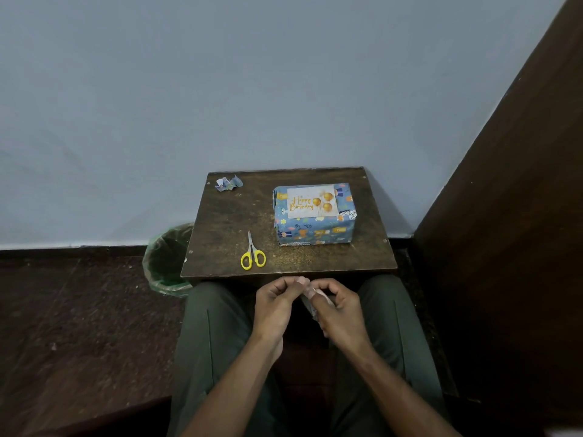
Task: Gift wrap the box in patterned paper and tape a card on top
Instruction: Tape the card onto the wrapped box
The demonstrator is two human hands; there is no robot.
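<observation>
A box (315, 230) wrapped in blue patterned paper stands on the right half of a small brown table (227, 216). A white "Happy Birthday" card (310, 201) with gold balloons lies flat on its top. Below the table's front edge, over my lap, my left hand (274, 305) and right hand (339, 307) meet with curled fingers. Between them is a roll of clear tape (310, 302): my right hand grips it and my left fingertips pinch at its upper edge. Most of the roll is hidden by my fingers.
Yellow-handled scissors (253, 254) lie shut near the table's front edge, left of the box. A crumpled scrap of wrapping paper (228, 183) sits at the back left corner. A bin with a green liner (167, 263) stands left of the table. A dark wooden panel (504, 216) rises at right.
</observation>
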